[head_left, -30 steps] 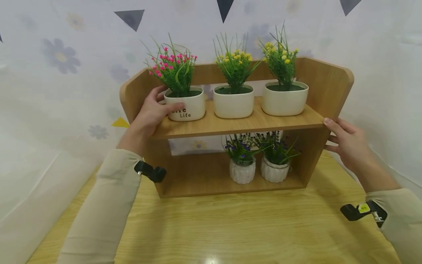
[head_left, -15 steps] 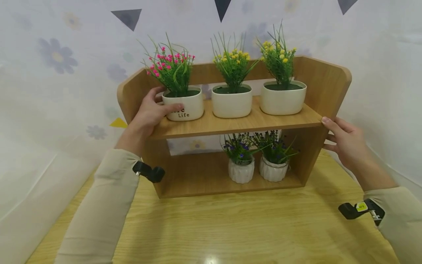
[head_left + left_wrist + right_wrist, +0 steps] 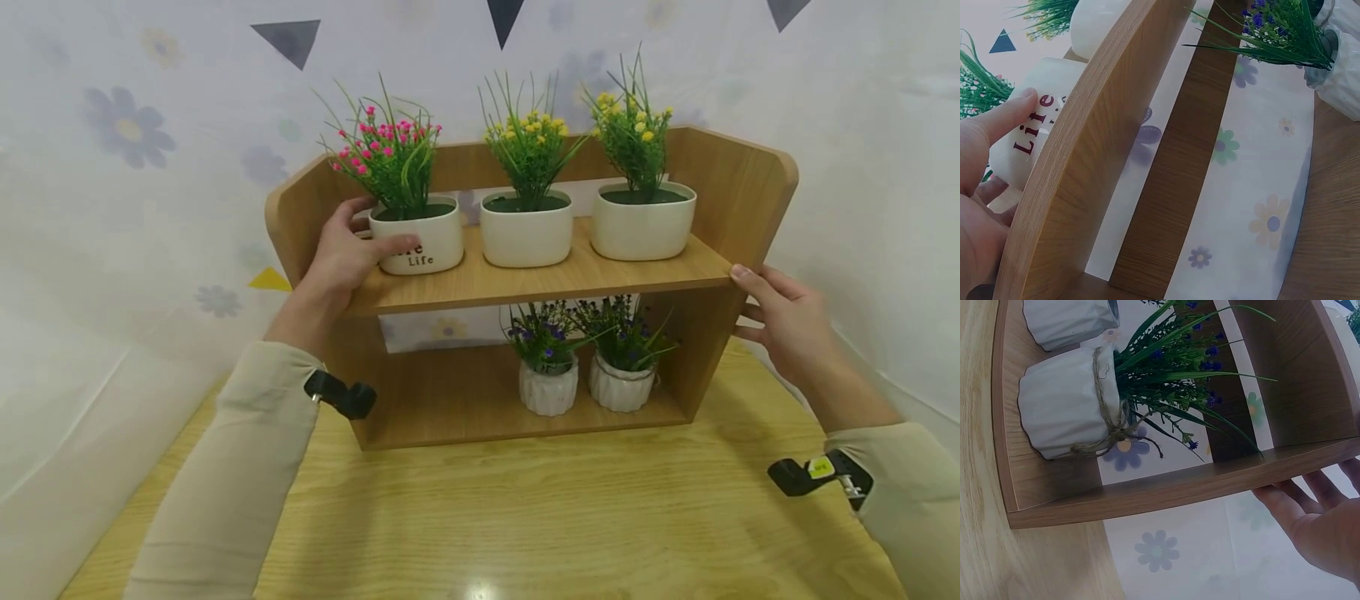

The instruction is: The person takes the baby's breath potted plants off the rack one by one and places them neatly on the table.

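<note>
My left hand [image 3: 341,254] grips the left end of a white oval pot [image 3: 442,242] of pink flowers on the upper shelf [image 3: 525,283], thumb over its front lettering. In the left wrist view that hand [image 3: 985,150] has its thumb on the lettered pot [image 3: 1013,156]. At the shelf unit's right side, my right hand [image 3: 795,325] touches the upper board's front corner with its thumb, other fingers against the outer panel. The right wrist view shows this hand [image 3: 1329,519] with fingertips against the panel [image 3: 1210,494].
Two white oval pots [image 3: 527,237] [image 3: 643,232] with yellow flowers share the upper shelf. Below, two ribbed white pots [image 3: 549,392] [image 3: 621,387] with purple flowers stand toward the right. The unit rests on a wooden table [image 3: 480,500] before a flower-patterned cloth [image 3: 187,208].
The whole head view has shifted slightly to the left and up. Both hands keep their places on the pot and the shelf unit.
</note>
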Motion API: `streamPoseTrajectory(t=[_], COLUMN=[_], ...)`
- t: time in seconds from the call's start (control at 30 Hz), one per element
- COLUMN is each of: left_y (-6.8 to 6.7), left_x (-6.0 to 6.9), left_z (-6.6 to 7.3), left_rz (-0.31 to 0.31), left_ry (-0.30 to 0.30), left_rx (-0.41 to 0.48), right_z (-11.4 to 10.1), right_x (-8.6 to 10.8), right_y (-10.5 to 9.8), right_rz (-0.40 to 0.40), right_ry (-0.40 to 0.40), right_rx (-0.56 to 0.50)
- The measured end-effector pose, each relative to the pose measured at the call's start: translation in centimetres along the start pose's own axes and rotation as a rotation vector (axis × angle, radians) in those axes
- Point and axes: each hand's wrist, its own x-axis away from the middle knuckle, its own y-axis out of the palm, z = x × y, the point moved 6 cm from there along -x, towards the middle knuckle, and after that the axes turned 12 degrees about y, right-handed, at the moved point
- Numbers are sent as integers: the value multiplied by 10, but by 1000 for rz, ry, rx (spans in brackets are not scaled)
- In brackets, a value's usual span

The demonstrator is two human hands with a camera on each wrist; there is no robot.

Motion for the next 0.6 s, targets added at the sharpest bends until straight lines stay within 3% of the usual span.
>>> streamPoseTrajectory(t=[0.6], left_y=[-1], left_x=[6], left_z=[5], left_rz=[34], left_ry=[3], left_rx=[34], right_z=[0], right_x=[1], right_y=[-1], right_rz=[2], right_ry=[3], right_rx=[-8])
